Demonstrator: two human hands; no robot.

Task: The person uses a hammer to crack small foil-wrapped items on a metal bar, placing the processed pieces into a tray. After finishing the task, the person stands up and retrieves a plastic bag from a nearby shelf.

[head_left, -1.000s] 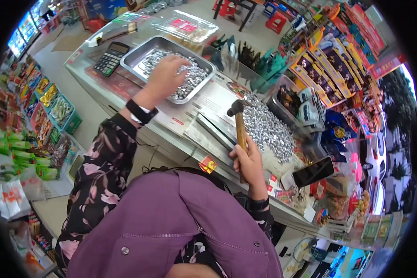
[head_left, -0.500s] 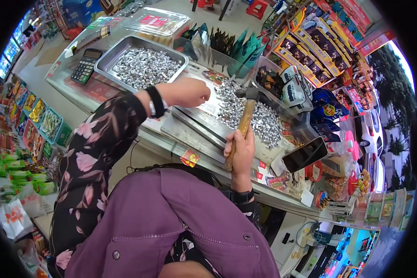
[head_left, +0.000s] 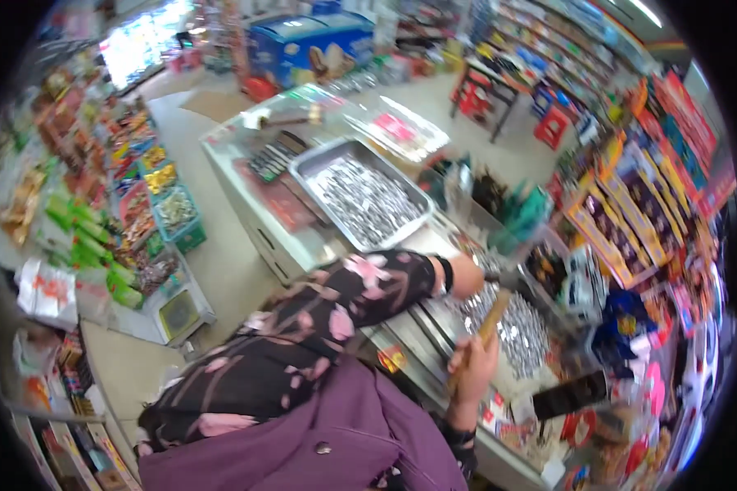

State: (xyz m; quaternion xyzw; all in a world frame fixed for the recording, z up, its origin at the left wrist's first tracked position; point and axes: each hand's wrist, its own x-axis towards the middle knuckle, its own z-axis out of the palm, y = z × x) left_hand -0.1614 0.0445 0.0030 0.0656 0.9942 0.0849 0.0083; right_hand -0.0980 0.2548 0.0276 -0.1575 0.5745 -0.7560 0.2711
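My right hand point(head_left: 475, 364) is closed round the wooden handle of a hammer point(head_left: 492, 317), its dark head up and away from me. Beside that head is my left hand point(head_left: 465, 276), reaching across from the left; its fingers are hidden and blurred. Under and beyond the hammer spreads a loose heap of small shiny silver metal pieces point(head_left: 522, 335). More of these pieces fill a rectangular steel tray point(head_left: 301, 169) farther left on the counter. A long metal block or bar point(head_left: 413, 348) lies on the near side, under my left forearm.
A calculator point(head_left: 276, 155) lies left of the tray, and a clear-lidded box point(head_left: 401, 131) behind it. A dark phone point(head_left: 569, 396) stands at the right. Bins of packets point(head_left: 577, 282) line the counter's far right. Shelved snacks point(head_left: 176, 209) stand to the left across the floor.
The whole view has swung left, so the counter sits farther right and lower. My left hand has moved from beside the tray to the heap near the hammer head. My right hand keeps the hammer.
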